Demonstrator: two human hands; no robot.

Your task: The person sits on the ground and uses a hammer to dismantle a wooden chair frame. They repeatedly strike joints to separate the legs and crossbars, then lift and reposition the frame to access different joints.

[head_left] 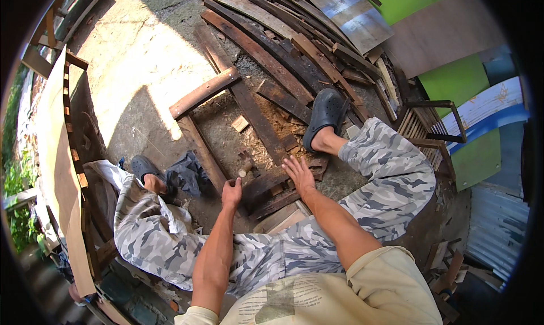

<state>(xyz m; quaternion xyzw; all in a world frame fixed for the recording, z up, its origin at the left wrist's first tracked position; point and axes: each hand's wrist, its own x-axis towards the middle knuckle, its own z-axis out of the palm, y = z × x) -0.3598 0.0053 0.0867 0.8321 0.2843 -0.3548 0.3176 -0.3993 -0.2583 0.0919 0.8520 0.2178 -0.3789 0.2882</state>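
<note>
I sit on the ground with my legs apart, in camouflage trousers and black clogs. My right hand [298, 175] lies flat with fingers spread on a dark, weathered plank [266, 184] in front of me. My left hand [231, 192] is curled into a fist at the left end of that plank, and whatever is inside the fist is hidden. A small pale wooden stub [246, 167], perhaps a tool handle, lies just beyond the left hand. A rough frame of old planks [204, 91] lies between my feet, with wood chips [262, 149] scattered in it.
A heap of dark old boards [283, 47] is stacked ahead and to the right. Green and brown panels [453, 81] and a slatted wooden rack [430, 127] stand at right. A tall pale board [56, 155] leans at left. Dark cloth [184, 172] lies by my left foot.
</note>
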